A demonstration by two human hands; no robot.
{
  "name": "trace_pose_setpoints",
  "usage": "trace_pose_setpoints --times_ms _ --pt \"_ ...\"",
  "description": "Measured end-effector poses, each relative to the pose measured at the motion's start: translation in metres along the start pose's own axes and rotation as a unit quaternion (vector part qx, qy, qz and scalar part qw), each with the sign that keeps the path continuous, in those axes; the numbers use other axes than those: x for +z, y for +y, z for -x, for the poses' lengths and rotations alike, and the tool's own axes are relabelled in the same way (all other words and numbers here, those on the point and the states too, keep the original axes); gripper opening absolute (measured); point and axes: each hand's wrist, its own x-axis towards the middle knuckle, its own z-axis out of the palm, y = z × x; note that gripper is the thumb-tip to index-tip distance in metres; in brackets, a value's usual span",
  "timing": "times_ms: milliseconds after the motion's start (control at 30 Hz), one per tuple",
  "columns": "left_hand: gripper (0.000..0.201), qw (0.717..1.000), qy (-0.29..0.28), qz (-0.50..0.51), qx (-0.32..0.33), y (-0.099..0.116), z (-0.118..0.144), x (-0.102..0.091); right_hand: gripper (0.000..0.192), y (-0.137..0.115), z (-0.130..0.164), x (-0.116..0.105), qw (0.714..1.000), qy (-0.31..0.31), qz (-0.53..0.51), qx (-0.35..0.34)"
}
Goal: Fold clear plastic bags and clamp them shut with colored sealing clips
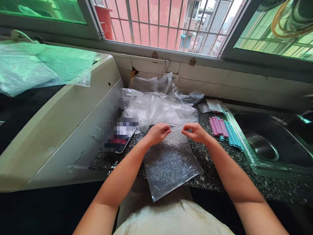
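A clear plastic bag (pixel 172 163) lies flat over the counter's front edge, its lower corner hanging past it. My left hand (pixel 158 133) pinches the bag's far edge between thumb and fingers. A short way to the right, my right hand (pixel 195 132) pinches the same edge, which runs as a thin pale strip between the two hands. Just beyond them sits a crumpled heap of clear plastic bags (pixel 163 109). To the right of my right hand are pink bag-sealing clips (pixel 218 126) and teal clips (pixel 232 135) in rows.
A phone (pixel 126 140), partly blurred, stands at the left beside a white appliance (pixel 93 111). More plastic sheets (pixel 49 65) lie on top of it. A dark sink (pixel 276 133) is set in the speckled counter (pixel 207 166) at right. Small packets (pixel 215 105) lie near the wall.
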Motion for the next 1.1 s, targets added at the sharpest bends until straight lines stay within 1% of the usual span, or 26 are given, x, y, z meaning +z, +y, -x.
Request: trace_pose_setpoints --times_ms 167,300,600,867,967,1100 --pt "0.012 1.000 0.007 0.016 -0.016 -0.0026 0.0007 -0.0011 0.018 0.0012 -0.0001 -0.0033 1.000 0.019 -0.010 0.010" --pt "0.013 1.000 0.021 0.011 -0.006 -0.0038 0.0002 -0.0025 0.020 0.0015 -0.0003 -0.0054 0.999 0.024 -0.013 0.018" --pt "0.014 1.000 0.021 -0.012 0.014 -0.0046 -0.0002 -0.0005 0.019 0.0017 0.0004 -0.0059 0.999 0.006 -0.023 0.023" --pt "0.013 0.999 0.008 -0.029 0.015 -0.0026 0.0007 -0.0008 0.016 -0.0017 0.0026 -0.0099 0.998 -0.029 -0.028 0.048" --pt "0.011 0.999 0.004 -0.023 0.026 -0.0011 0.0012 -0.0008 0.018 -0.0014 0.0023 -0.0087 0.998 -0.017 -0.019 0.049" --pt "0.011 0.999 -0.007 -0.018 0.029 -0.0002 0.0014 0.0001 0.022 0.0008 0.0010 -0.0048 0.999 0.011 -0.023 0.024"
